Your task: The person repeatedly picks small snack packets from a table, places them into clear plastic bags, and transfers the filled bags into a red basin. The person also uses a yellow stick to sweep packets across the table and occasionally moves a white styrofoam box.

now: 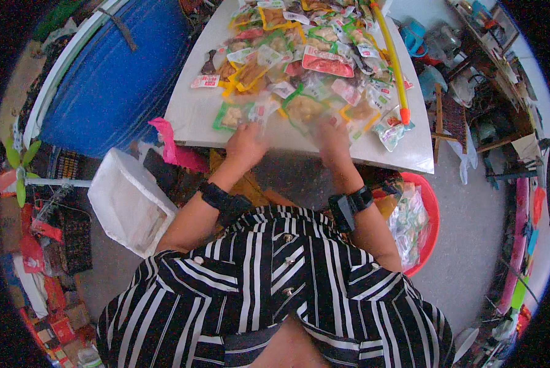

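A heap of small sealed food packets (314, 55) covers the far and middle part of a white table (186, 113). At the table's near edge my left hand (247, 146) has its fingers curled against a clear packet with green edges (231, 115), pinching its near side. To the right, my right hand (334, 146) is smeared by motion among the nearest packets. Close to it lie a green-edged packet (303, 110) and a yellow-edged one (362, 111). Its fingers are too blurred to show whether they grip anything. Both wrists wear black bands.
A yellow stick with an orange tip (405, 116) lies along the heap's right side. Below the table's right edge stands a red tub (431, 224) filled with packets. A white foam box (112, 190) and pink plastic (177, 150) are at left, near a blue sheet (118, 73).
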### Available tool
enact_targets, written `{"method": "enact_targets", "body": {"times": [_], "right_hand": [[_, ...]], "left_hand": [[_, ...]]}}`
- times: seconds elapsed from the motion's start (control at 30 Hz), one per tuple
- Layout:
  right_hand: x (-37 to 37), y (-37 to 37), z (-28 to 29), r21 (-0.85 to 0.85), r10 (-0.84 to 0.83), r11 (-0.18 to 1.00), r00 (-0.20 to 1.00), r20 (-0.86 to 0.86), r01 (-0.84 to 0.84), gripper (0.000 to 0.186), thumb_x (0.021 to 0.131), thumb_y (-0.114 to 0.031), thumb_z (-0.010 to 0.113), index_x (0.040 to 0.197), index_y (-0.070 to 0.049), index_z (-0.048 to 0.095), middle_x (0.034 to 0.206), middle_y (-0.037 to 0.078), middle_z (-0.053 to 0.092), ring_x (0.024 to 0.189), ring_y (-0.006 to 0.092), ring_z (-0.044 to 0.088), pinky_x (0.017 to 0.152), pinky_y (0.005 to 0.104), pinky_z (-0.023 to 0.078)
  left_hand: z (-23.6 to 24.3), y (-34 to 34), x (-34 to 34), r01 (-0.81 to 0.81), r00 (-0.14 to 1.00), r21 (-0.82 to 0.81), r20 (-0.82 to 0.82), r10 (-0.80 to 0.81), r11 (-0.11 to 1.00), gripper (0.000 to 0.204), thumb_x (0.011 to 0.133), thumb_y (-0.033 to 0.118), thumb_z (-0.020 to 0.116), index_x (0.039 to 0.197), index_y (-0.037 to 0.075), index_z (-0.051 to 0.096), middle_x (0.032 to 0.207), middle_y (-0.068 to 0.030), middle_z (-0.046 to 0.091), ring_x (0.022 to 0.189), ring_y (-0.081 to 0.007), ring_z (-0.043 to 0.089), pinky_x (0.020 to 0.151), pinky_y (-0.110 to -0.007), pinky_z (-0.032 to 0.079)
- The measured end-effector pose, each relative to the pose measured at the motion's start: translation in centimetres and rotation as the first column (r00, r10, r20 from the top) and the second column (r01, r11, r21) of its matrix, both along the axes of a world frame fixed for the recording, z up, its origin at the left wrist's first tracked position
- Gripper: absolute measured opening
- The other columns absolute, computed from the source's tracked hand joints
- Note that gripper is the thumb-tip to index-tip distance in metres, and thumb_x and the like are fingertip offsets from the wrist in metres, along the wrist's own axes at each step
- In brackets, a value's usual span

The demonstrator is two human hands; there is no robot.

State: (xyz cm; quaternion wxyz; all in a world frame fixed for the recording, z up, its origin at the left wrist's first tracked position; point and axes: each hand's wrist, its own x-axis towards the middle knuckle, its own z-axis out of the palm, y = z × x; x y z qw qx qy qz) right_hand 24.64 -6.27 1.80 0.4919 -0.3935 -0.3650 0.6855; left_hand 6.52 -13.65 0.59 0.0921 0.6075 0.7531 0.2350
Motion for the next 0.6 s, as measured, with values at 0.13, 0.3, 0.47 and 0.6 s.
{"method": "enact_targets", "body": {"times": [0.13,0.3,0.47,0.6], "right_hand": [[0.4,-0.8,-1.4,0.089,0.07,0.993,0.997,0.02,-0.072,0.016,0.077,-0.01,0.047,0.091,-0.004,0.048,0.08,0.005,0.053,0.066,0.0139,0.051,0.054,0.022,0.042],[-0.1,-0.7,-2.5,0.427,0.321,0.813,0.916,0.24,-0.397,0.021,0.083,-0.019,0.041,0.098,-0.004,0.045,0.083,0.008,0.052,0.075,0.0181,0.051,0.064,0.0293,0.042],[-1.4,-0.4,-2.0,0.351,0.2,0.838,0.833,0.517,-0.419,0.029,0.086,-0.025,0.034,0.101,-0.004,0.046,0.082,0.009,0.051,0.075,0.0178,0.049,0.066,0.0306,0.041],[-0.9,0.2,-0.9,0.314,0.052,0.847,0.655,0.754,-0.429,0.021,0.072,-0.013,0.046,0.091,-0.008,0.054,0.088,0.015,0.051,0.08,0.0279,0.048,0.068,0.0369,0.039]], "left_hand": [[-0.5,0.5,-0.5,-0.017,0.996,0.063,0.09,0.012,0.998,0.017,0.072,0.02,0.049,0.078,0.004,0.051,0.079,-0.0162,0.053,0.077,-0.0337,0.051,0.065,-0.041,0.041],[-0.8,0.8,-1.2,-0.088,0.965,0.161,0.258,0.044,0.983,0.013,0.074,0.016,0.047,0.075,0.004,0.051,0.073,-0.0165,0.052,0.072,-0.0346,0.05,0.061,-0.041,0.039],[-0.9,0.7,-1.4,-0.09,0.968,0.244,0.25,0.027,0.966,0.012,0.074,0.015,0.047,0.077,0.004,0.05,0.075,-0.0167,0.052,0.072,-0.0351,0.049,0.062,-0.041,0.039],[-1.0,0.7,-1.6,-0.072,0.982,0.29,0.191,0.016,0.954,0.012,0.075,0.016,0.047,0.078,0.004,0.049,0.076,-0.017,0.052,0.074,-0.035,0.049,0.062,-0.041,0.039]]}}
